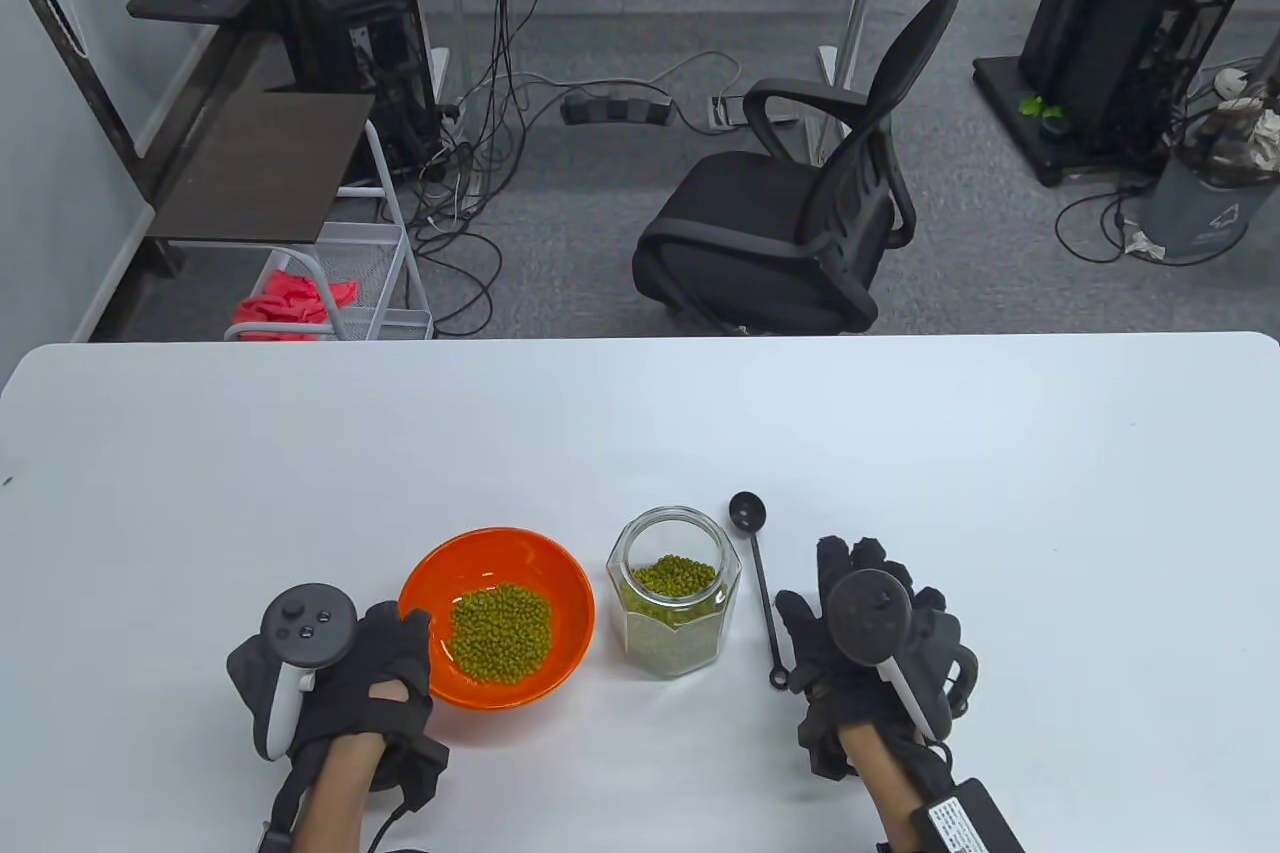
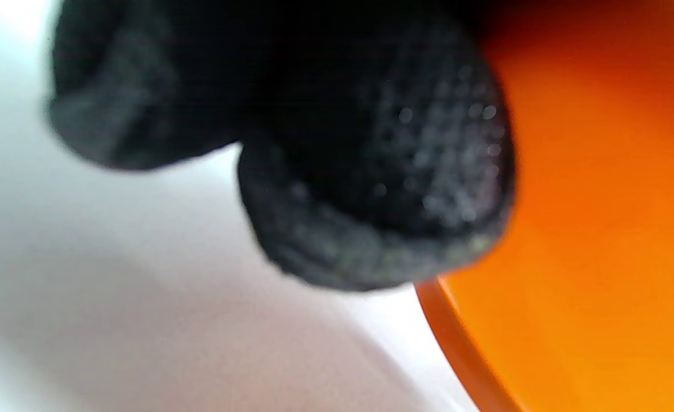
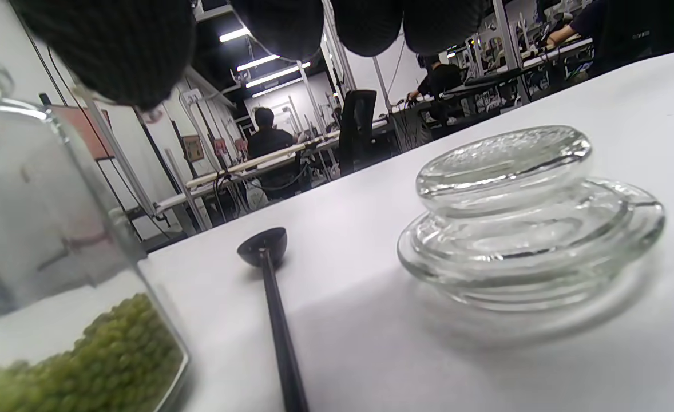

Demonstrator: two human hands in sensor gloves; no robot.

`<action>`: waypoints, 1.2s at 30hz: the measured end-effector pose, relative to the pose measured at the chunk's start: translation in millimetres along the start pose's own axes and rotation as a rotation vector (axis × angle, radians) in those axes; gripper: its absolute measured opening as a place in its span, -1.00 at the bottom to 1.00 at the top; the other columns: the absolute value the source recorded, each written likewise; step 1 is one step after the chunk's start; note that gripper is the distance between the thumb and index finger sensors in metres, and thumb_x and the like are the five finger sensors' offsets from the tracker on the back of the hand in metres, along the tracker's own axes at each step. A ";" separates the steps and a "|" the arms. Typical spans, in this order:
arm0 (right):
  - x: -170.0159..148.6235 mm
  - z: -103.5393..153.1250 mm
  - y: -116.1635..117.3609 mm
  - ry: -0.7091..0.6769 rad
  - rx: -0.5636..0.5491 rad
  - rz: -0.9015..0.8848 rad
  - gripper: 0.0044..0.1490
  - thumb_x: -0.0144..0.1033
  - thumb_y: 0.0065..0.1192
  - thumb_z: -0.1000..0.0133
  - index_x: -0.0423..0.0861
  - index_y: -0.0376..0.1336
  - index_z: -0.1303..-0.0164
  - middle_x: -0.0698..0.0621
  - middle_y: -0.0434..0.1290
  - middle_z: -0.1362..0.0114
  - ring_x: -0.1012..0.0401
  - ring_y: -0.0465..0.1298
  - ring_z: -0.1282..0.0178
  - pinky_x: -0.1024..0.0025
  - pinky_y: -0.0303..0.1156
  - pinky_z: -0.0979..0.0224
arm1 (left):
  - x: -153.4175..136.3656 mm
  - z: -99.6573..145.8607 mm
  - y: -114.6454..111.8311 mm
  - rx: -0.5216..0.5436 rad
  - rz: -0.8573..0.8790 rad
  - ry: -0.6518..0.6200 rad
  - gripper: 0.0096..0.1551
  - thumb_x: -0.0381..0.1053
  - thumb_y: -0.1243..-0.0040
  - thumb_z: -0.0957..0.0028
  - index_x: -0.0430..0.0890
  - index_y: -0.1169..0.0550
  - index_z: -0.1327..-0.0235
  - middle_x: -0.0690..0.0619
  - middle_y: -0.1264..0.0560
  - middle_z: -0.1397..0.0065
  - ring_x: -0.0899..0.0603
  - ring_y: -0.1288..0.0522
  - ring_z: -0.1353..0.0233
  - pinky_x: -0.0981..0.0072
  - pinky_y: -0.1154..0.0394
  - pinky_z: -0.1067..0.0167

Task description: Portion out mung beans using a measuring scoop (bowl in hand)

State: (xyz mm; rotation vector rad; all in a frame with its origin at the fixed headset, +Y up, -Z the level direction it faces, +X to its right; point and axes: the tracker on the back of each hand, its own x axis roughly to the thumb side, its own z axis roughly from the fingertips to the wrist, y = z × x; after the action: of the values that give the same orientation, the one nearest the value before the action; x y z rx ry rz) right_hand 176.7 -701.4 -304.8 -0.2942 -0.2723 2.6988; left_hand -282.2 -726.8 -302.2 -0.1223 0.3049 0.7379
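An orange bowl holding mung beans stands on the white table. My left hand holds its left rim, thumb over the edge and fingers against the outer wall. To the bowl's right stands an open glass jar, partly full of beans. A black measuring scoop lies flat between the jar and my right hand. That hand hovers palm down, its fingertips clear of the glass lid lying under it. The table view hides the lid.
Beyond the table's far edge stand a black office chair and a wire cart on the floor. In the table view, bare white tabletop stretches behind and to both sides of the objects.
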 end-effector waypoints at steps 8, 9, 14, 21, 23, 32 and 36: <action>-14.2 4.1 7.0 0.010 0.021 0.009 -0.03 0.08 0.40 0.06 -0.05 0.16 -0.53 -0.23 0.07 -0.66 -0.27 0.12 -0.66 -0.52 -0.19 -0.48 | -5.8 -3.5 -4.1 0.008 -0.020 0.061 -0.38 0.17 -0.10 -0.11 -0.27 -0.52 -0.19 0.12 -0.73 0.30 0.16 -0.80 0.60 0.48 -0.75 0.61; -14.1 4.3 7.2 0.008 0.022 0.011 -0.04 0.08 0.40 0.06 -0.04 0.16 -0.52 -0.23 0.07 -0.66 -0.27 0.12 -0.66 -0.53 -0.19 -0.48 | -6.2 -3.7 -4.6 0.007 -0.020 0.064 -0.37 0.17 -0.09 -0.11 -0.27 -0.52 -0.20 0.12 -0.73 0.30 0.16 -0.81 0.60 0.48 -0.75 0.61; -11.9 7.2 7.7 -0.007 0.015 0.021 -0.04 0.08 0.40 0.06 -0.04 0.17 -0.52 -0.23 0.10 -0.65 -0.27 0.13 -0.65 -0.54 -0.18 -0.47 | -7.8 -6.3 -10.0 -0.004 -0.031 0.085 -0.35 0.16 -0.08 -0.11 -0.30 -0.50 -0.22 0.10 -0.74 0.28 0.15 -0.81 0.60 0.47 -0.76 0.62; -13.4 7.4 7.6 -0.003 0.015 0.010 -0.05 0.08 0.40 0.06 -0.04 0.17 -0.52 -0.23 0.10 -0.65 -0.27 0.14 -0.64 -0.54 -0.17 -0.46 | -11.2 -8.7 -15.5 0.004 -0.057 0.117 -0.31 0.17 -0.07 -0.12 -0.32 -0.46 -0.27 0.11 -0.74 0.27 0.15 -0.82 0.59 0.46 -0.76 0.61; -14.3 7.2 7.2 0.002 0.014 0.008 -0.05 0.08 0.40 0.06 -0.04 0.17 -0.52 -0.23 0.10 -0.65 -0.27 0.14 -0.64 -0.54 -0.16 -0.47 | -12.9 -9.5 -16.6 0.009 -0.059 0.133 -0.29 0.17 -0.08 -0.12 -0.33 -0.43 -0.31 0.13 -0.74 0.25 0.14 -0.82 0.58 0.46 -0.76 0.60; -18.5 5.4 7.6 0.019 0.038 -0.013 -0.05 0.08 0.40 0.06 -0.05 0.18 -0.51 -0.24 0.14 -0.64 -0.27 0.19 -0.62 -0.54 -0.14 -0.46 | -8.9 -7.2 -16.3 0.054 -0.252 0.178 -0.19 0.24 -0.09 -0.13 -0.27 -0.29 -0.45 0.08 -0.66 -0.07 0.06 -0.86 0.27 0.39 -0.78 0.34; -22.5 4.2 7.2 0.035 0.046 -0.029 -0.05 0.08 0.40 0.06 -0.05 0.18 -0.51 -0.24 0.14 -0.64 -0.27 0.18 -0.62 -0.54 -0.14 -0.46 | -1.9 -1.0 -10.4 0.119 -0.319 0.144 -0.07 0.36 -0.03 -0.13 -0.17 -0.13 -0.56 0.02 -0.48 -0.35 -0.08 -0.77 -0.10 0.21 -0.72 0.03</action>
State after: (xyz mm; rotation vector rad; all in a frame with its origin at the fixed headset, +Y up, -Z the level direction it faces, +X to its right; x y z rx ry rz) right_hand 193.1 -717.9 -298.8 -0.3206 -0.2027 2.6647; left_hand -276.7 -735.9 -302.5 -0.1086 0.4541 0.3943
